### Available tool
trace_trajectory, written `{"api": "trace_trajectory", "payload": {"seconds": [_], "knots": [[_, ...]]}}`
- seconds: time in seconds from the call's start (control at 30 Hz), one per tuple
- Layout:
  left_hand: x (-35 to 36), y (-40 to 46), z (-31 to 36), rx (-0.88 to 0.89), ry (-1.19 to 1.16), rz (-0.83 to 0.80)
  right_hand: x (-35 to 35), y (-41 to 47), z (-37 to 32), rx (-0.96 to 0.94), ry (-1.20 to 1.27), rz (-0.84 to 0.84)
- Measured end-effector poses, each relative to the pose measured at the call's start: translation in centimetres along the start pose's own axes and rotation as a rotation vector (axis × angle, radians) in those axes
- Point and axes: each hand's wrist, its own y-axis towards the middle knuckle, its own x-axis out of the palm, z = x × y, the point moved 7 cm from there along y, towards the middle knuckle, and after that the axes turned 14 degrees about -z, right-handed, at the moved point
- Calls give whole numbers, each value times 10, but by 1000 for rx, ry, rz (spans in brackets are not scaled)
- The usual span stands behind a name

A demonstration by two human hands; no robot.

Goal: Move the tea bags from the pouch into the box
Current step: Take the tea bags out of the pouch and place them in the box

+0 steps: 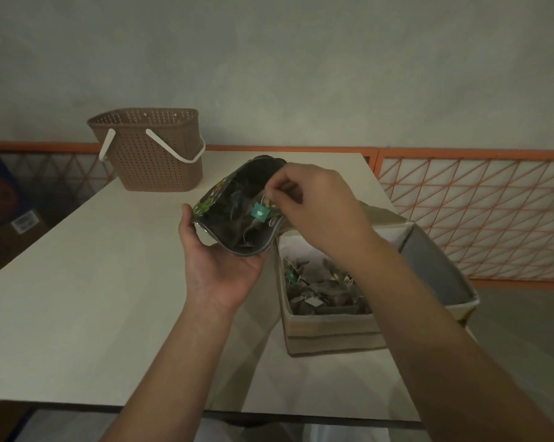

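Note:
My left hand (220, 266) holds the open pouch (237, 205) from below, its mouth tilted toward me above the table. Dark tea bags lie inside the pouch. My right hand (314, 212) reaches into the mouth and pinches a tea bag by its string; the teal tag (259, 212) hangs just under my fingertips. The cardboard box (333, 333) stands open on the table to the right, under my right forearm, with several tea bags (323, 291) in it.
A brown perforated basket (151, 151) with a white handle stands at the table's far left corner. The pale table (78, 298) ends at a near edge below my forearms. An orange lattice fence (479, 212) runs behind, to the right.

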Motion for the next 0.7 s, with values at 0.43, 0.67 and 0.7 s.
{"api": "trace_trajectory", "payload": {"seconds": [0.43,0.67,0.7], "knots": [[3,2,2,0,-7,-19,-21,-10,-11,-153,-62,424],[3,0,-2,-22,-23,-10,-30,-18,6,-37,156,394],[3,0,-2,-23,-21,-14,-34,-20,11,-3,244,392]]}}
